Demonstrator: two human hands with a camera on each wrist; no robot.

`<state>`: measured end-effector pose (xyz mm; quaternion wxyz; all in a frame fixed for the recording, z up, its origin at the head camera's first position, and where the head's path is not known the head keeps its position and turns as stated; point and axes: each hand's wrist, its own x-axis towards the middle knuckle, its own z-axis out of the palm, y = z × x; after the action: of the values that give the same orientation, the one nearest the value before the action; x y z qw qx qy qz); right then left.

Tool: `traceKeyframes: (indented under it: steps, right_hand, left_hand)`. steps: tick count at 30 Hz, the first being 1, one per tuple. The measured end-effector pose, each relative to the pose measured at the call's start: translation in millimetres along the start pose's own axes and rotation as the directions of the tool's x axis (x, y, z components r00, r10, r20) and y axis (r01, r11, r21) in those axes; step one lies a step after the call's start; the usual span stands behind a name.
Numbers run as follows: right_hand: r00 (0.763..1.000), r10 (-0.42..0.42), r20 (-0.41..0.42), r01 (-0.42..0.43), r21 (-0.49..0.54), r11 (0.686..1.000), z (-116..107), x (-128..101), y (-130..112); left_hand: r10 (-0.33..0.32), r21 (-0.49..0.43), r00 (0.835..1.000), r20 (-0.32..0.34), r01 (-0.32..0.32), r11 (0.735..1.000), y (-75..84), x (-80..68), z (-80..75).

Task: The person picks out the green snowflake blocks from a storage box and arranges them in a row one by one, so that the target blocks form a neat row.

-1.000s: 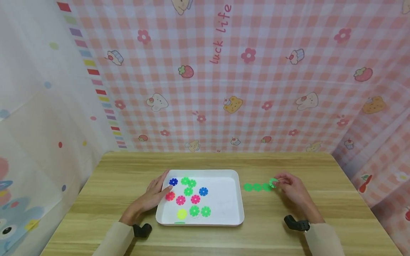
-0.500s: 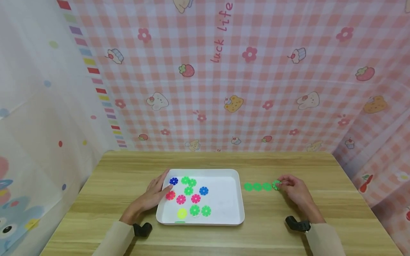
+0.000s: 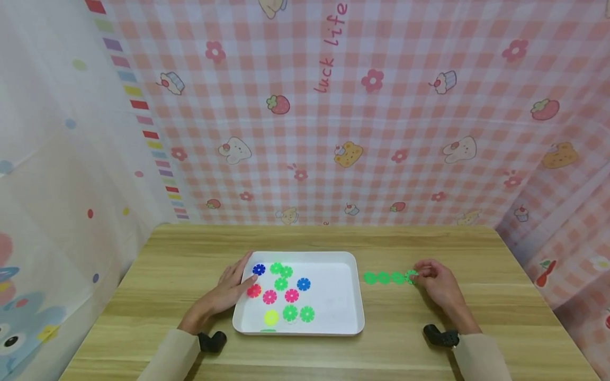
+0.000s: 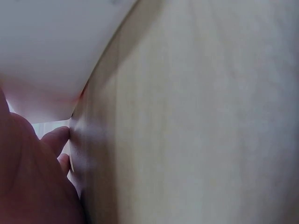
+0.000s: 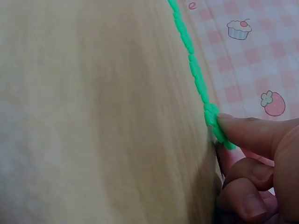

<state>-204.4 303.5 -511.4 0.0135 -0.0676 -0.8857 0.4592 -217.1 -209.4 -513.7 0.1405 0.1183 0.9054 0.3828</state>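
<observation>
A: What does the right hand (image 3: 436, 283) hold?
B: A bright green toothed disc (image 3: 411, 276), pinched at the fingertips, at the end of a row of three like it (image 3: 383, 278), flat on the counter (image 3: 429, 248) just right of the white tray (image 3: 355, 296).
A: And the left hand (image 3: 224, 293)?
B: Its fingers lie straight against the tray's left rim, gripping nothing.

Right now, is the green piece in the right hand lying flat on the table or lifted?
Flat, it seems: the green piece lies level with the green row, pinched by the right hand on the table.
</observation>
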Motion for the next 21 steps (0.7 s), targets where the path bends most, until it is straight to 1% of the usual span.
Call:
traceKeyframes:
  steps: [8, 21]
  right_hand:
    - [1.0, -0.023, -0.011, 0.024, 0.056, 0.998, 2.3, -0.6, -0.4]
    - [0.999, -0.022, -0.039, 0.023, 0.025, 0.999, 3.6, -2.8, -3.3]
  left_hand:
    - [0.003, -0.011, 1.0, 0.005, -0.003, 1.0, 1.5, -0.8, -0.5]
    - [0.018, -0.001, 1.0, 0.003, -0.018, 1.0, 3.4, -1.7, -0.4]
